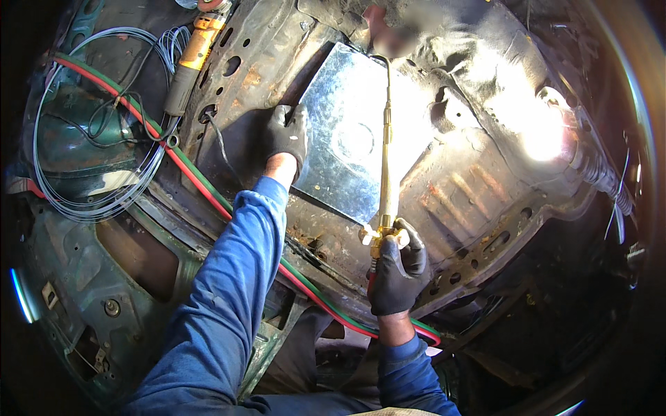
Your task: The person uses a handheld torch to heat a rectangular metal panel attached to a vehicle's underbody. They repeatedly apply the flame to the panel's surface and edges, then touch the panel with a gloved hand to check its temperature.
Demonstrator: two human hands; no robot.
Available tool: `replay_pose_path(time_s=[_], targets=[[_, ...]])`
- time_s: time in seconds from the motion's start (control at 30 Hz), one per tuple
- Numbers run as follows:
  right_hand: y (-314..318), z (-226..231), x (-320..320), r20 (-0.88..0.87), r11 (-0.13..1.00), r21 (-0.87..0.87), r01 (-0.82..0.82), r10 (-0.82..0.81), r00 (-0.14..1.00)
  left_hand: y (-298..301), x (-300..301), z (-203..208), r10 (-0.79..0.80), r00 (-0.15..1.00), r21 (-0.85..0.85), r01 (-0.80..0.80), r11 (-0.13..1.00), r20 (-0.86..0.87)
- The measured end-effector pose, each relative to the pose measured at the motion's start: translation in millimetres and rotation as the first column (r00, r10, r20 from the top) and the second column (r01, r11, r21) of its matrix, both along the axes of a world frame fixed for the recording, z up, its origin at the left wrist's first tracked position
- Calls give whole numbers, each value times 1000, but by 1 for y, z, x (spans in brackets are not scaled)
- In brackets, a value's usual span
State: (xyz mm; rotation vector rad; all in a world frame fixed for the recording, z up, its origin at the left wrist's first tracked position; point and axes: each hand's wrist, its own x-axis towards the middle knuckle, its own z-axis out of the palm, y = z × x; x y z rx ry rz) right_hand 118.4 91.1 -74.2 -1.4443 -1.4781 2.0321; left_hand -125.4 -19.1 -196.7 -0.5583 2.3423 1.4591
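Observation:
A shiny flat metal sheet [331,158] lies tilted on a rusty, worn metal panel. My left hand [287,139], in a dark glove, is closed at the sheet's left edge, its fingertips partly hidden. In my gloved right hand [402,274] is a long brass gas torch [387,163], gripped at its lower end just below the valve knobs. The torch stretches away from me over the sheet, and its thin bent tip ends near the sheet's far edge. Glare hides the right part of the sheet, and I cannot make out a flame.
Red and green hoses [182,161] run across the left side and past my right wrist. An orange angle grinder [197,57] rests at the upper left beside a coil of grey wire [43,156]. A bright lamp [544,132] glares at the right. Holes and ridges mark the panel [479,239].

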Motion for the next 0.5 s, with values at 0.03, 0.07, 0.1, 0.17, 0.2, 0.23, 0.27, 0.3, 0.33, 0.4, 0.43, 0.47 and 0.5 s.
replay_pose_path(time_s=[0.03,0.07,0.1,0.17,0.2,0.23,0.27,0.3,0.33,0.4,0.43,0.47,0.5], targets=[[0,4,-2,1,1000,-8,9,-9,1000,-2,-2,2,-58,998,-135,52,989,-38],[1,6,-4,3,1000,-17,18,-18,1000,-8,-3,-5,-86,992,-183,68,981,-94],[1,6,-5,4,1000,-14,22,-22,1000,-14,-5,-17,-117,982,-231,81,970,-149],[2,4,-5,17,999,-6,35,-35,999,-9,-4,-15,-130,977,-251,85,964,-169],[3,3,-5,26,999,-12,42,-42,999,-7,-2,-14,-108,984,-223,75,972,-141],[3,5,-6,30,999,-21,45,-45,999,-7,-2,-8,-83,990,-200,59,978,-117],[2,6,-6,34,998,-31,48,-47,998,-14,-3,-17,-102,982,-234,62,970,-162],[1,6,-6,28,999,-23,48,-47,998,-23,-5,-30,-121,971,-268,63,961,-206],[1,5,-5,27,999,-9,53,-53,998,-19,-6,-28,-146,959,-296,70,953,-243],[3,4,-3,33,998,-21,60,-59,998,-13,-4,-20,-129,973,-253,78,964,-190],[4,6,-2,38,997,-47,60,-58,998,-9,-4,-12,-119,979,-232,79,970,-165],[5,6,0,43,996,-72,60,-57,997,-9,-4,-13,-120,976,-239,74,968,-184],[6,6,1,54,997,-61,49,-46,998,-8,-4,-12,-122,972,-246,70,967,-202]])
